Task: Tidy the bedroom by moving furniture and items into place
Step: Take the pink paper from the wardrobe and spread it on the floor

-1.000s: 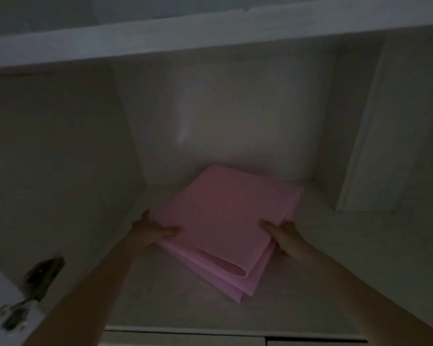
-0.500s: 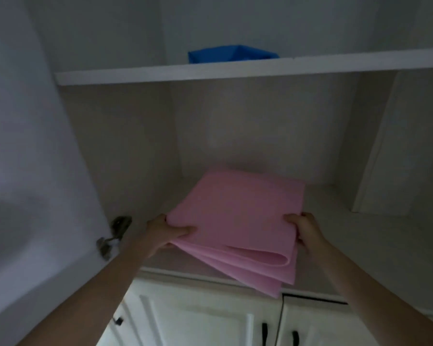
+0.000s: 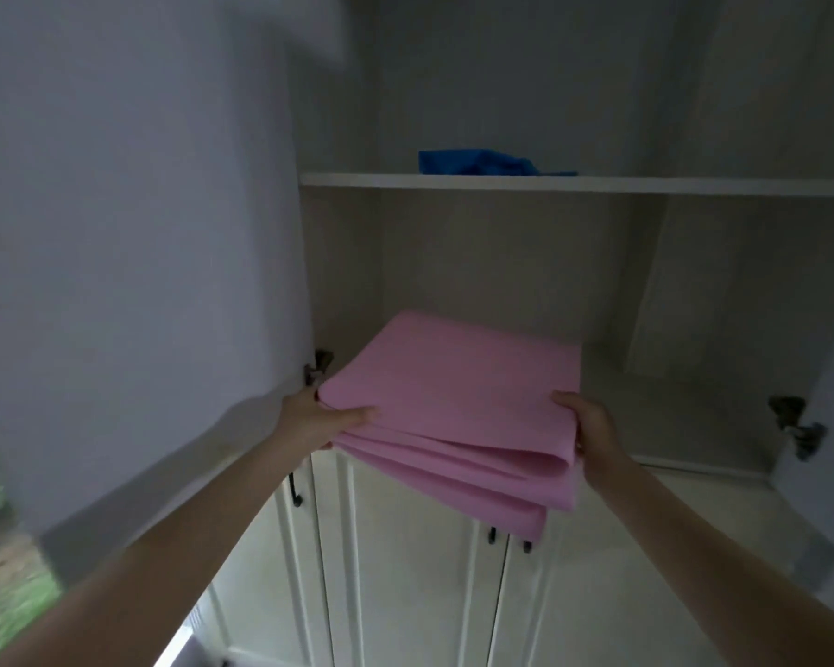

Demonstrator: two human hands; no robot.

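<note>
Head view: since the earlier frame the pink folded sheet (image 3: pixel 453 416) has come outward; its near half overhangs the lower shelf (image 3: pixel 670 416). We grip its sides, left hand (image 3: pixel 316 418) and right hand (image 3: pixel 593 426) level.

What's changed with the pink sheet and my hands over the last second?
The folded pink sheet has been drawn out toward you; its front now overhangs the cupboard shelf edge instead of lying fully inside. The left hand and right hand keep gripping its sides. The blue cloth has come into view.
</note>
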